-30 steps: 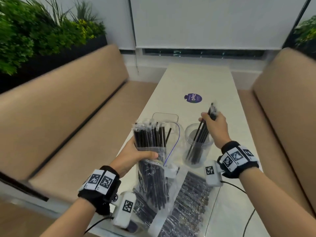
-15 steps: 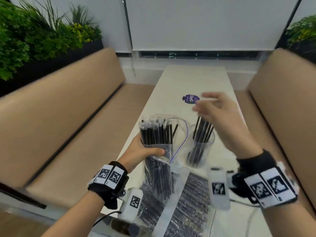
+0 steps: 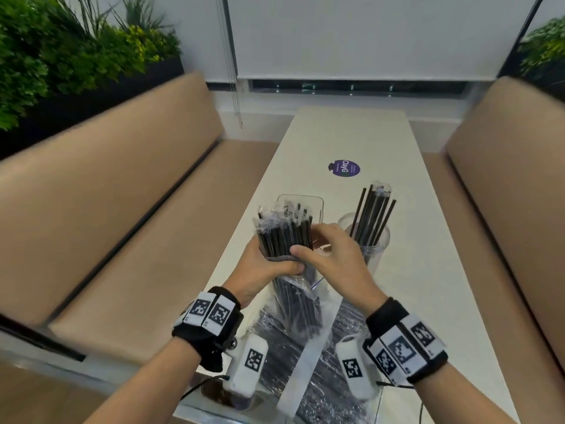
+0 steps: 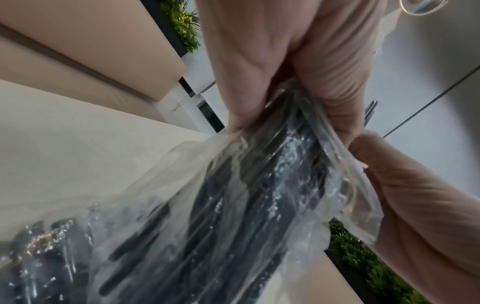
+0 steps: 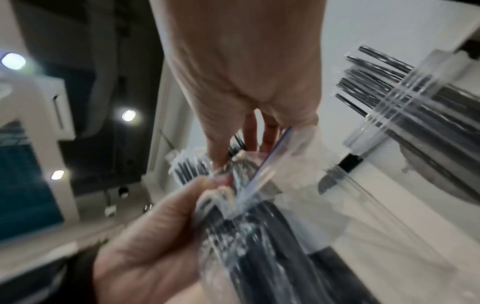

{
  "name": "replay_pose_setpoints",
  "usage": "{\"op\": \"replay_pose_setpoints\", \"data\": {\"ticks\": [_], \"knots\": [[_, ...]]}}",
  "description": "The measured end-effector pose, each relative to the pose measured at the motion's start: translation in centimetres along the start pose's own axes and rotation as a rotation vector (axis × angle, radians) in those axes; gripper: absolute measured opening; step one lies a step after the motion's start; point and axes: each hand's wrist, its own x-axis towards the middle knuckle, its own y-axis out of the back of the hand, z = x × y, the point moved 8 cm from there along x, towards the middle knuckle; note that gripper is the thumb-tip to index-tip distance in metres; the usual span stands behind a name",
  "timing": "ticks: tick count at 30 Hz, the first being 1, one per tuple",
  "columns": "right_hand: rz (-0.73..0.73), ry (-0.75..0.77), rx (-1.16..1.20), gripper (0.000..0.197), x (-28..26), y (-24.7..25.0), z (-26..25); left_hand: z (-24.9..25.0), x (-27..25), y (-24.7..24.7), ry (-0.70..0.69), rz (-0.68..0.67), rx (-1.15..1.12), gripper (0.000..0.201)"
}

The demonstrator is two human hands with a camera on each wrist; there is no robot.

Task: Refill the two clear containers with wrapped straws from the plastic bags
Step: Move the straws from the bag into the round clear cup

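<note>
Right hand (image 3: 333, 258) moved from round container (image 3: 371, 249) (frame centre-right) onto the straws (image 3: 286, 237), fingers curled round them; left hand (image 3: 260, 267) grips bag (image 3: 298, 301).

Your long white table (image 3: 345, 139) between the two tan benches

On it you have a round clear container (image 3: 371, 252) holding black straws, a square clear container (image 3: 316, 206) beside it to the left, a purple round sticker (image 3: 344, 168) farther back, and flat plastic bags of wrapped straws (image 3: 315, 377) lying at the near edge.
</note>
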Motion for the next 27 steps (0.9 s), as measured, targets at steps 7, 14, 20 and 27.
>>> {"op": "replay_pose_setpoints", "data": {"ticks": [7, 14, 20, 27], "knots": [[-0.031, -0.015, 0.115, 0.02, 0.3, -0.4, -0.4, -0.8, 0.2, 0.0, 0.025, -0.015, -0.004, 0.074], [0.101, -0.032, 0.496, 0.013, 3.3, 4.4, -2.4, -0.7, 0.8, 0.7, 0.031, 0.043, -0.013, 0.071], [0.291, 0.019, 0.722, 0.011, 6.2, 11.3, -5.1, -0.9, 1.2, 0.6, 0.048, 0.051, -0.04, 0.061], [0.0, -0.128, 0.493, 0.014, 4.9, 5.4, -2.8, -0.6, 1.8, -0.9, 0.069, 0.026, -0.137, 0.066]]}}
